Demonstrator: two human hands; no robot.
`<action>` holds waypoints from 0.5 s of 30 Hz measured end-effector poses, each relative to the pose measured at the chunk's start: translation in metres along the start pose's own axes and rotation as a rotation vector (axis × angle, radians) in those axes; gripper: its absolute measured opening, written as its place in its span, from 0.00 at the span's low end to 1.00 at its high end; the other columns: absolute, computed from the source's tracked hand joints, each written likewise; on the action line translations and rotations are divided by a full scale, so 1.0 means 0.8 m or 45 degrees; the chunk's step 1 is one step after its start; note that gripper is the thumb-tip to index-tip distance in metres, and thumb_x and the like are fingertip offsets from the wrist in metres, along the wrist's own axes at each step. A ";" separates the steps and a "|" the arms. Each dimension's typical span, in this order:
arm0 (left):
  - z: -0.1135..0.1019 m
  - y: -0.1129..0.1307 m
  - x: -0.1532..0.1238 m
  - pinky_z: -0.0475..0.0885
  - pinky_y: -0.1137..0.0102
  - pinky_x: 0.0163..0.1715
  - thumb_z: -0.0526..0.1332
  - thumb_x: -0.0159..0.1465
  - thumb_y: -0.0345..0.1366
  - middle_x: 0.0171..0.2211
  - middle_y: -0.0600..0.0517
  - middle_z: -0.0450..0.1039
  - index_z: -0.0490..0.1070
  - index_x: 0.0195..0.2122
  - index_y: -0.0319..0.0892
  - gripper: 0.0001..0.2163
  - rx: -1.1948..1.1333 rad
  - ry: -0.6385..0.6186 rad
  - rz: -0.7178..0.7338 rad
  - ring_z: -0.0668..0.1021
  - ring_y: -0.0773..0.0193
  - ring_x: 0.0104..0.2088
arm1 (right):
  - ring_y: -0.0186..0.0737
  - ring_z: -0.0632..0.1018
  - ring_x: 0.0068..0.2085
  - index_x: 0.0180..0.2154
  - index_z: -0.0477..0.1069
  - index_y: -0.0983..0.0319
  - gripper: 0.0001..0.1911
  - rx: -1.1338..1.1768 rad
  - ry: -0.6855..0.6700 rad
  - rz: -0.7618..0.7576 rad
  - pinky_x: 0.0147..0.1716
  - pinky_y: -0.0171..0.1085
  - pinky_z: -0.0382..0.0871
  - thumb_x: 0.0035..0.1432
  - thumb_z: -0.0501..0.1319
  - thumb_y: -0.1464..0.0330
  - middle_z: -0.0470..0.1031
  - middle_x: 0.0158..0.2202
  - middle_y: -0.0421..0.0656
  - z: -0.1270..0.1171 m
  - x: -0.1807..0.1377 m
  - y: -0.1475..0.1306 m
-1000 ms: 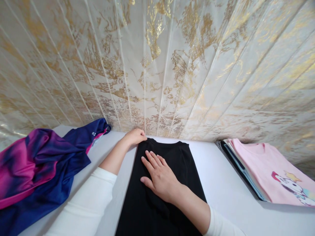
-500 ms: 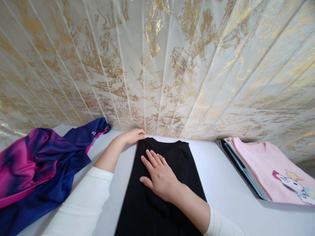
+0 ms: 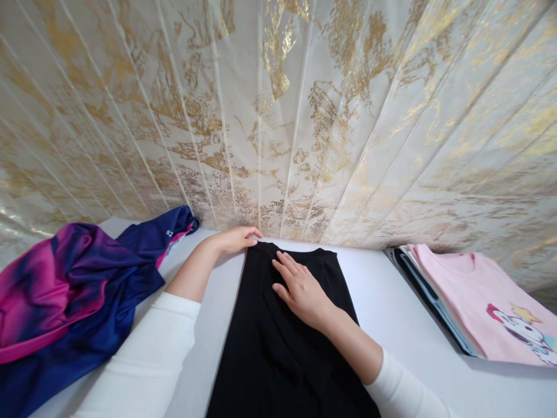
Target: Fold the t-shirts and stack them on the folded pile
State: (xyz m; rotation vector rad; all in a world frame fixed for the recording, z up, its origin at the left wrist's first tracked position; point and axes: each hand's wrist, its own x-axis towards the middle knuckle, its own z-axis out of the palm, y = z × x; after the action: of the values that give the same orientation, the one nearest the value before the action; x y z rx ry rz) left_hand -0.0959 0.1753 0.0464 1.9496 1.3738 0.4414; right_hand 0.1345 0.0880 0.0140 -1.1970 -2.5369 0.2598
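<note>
A black shirt (image 3: 278,348) lies lengthwise on the white table, folded narrow, its shallow neckline at the far end and some creases down its front. My left hand (image 3: 237,239) is at the shirt's far left corner, thumb and fingers closed on the edge of the cloth. Flat on the upper part of the shirt, just below the neckline, rests my right hand (image 3: 302,290) with its fingers stretched out. The near end of the shirt runs out of view at the bottom.
A crumpled navy and pink garment (image 3: 82,290) lies on the left of the white table (image 3: 404,342). At the right is a stack of folded clothes, topped by a pink T-shirt (image 3: 474,296) with a cartoon print. A gold-patterned pale curtain (image 3: 287,128) hangs behind the table.
My right hand has slid away from me and slightly right over the black shirt, up to near its neckline. Creases now show below it. My left hand stays at the corner.
</note>
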 end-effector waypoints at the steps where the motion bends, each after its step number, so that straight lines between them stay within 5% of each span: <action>1: -0.003 0.000 -0.002 0.67 0.73 0.34 0.57 0.56 0.35 0.30 0.55 0.74 0.72 0.40 0.42 0.12 -0.006 -0.031 0.005 0.75 0.62 0.33 | 0.49 0.57 0.65 0.59 0.61 0.63 0.23 -0.004 0.012 0.002 0.58 0.51 0.58 0.63 0.54 0.65 0.55 0.65 0.52 0.001 0.000 0.001; 8: 0.005 -0.011 0.009 0.68 0.73 0.37 0.60 0.54 0.30 0.31 0.53 0.76 0.73 0.33 0.40 0.06 0.038 -0.049 -0.016 0.76 0.62 0.35 | 0.48 0.70 0.53 0.48 0.71 0.60 0.13 0.040 0.092 0.091 0.50 0.47 0.62 0.62 0.56 0.67 0.69 0.54 0.49 -0.005 0.003 -0.003; 15: 0.014 -0.019 0.018 0.72 0.63 0.40 0.61 0.65 0.36 0.39 0.50 0.73 0.71 0.41 0.37 0.08 0.201 -0.029 -0.077 0.77 0.61 0.38 | 0.44 0.72 0.46 0.47 0.72 0.60 0.12 0.057 0.159 0.093 0.45 0.44 0.62 0.63 0.56 0.69 0.71 0.48 0.47 -0.007 0.003 -0.006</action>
State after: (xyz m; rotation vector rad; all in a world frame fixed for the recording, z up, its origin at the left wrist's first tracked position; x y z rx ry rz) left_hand -0.0940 0.1874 0.0265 2.0261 1.4878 0.2890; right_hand 0.1316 0.0867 0.0212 -1.2499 -2.3723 0.2492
